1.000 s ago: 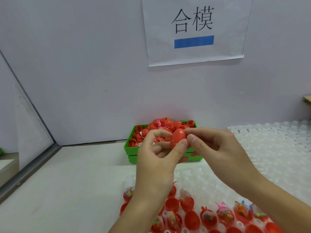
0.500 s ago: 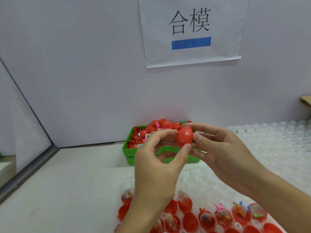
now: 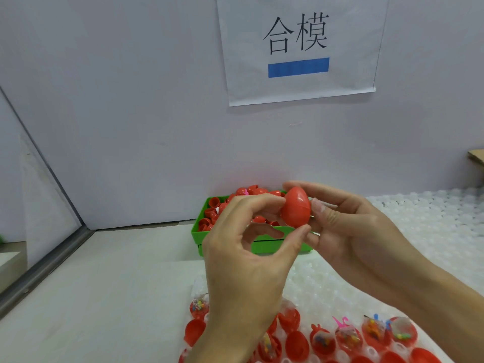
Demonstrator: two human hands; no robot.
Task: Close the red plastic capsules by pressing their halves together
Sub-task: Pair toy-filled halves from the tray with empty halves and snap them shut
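Both hands up over the green bin (image 3: 209, 233) — left hand (image 3: 243, 260) and right hand (image 3: 351, 231) pinch one red capsule (image 3: 296, 206) between thumbs and fingertips. Halves look joined; likely final squeeze. Next — set it down, take an open filled half (image 3: 322, 339) from the tray.

a white paper sign (image 3: 301, 48) with black characters and a blue bar (image 3: 298, 67) hangs on the grey wall (image 3: 117, 100).
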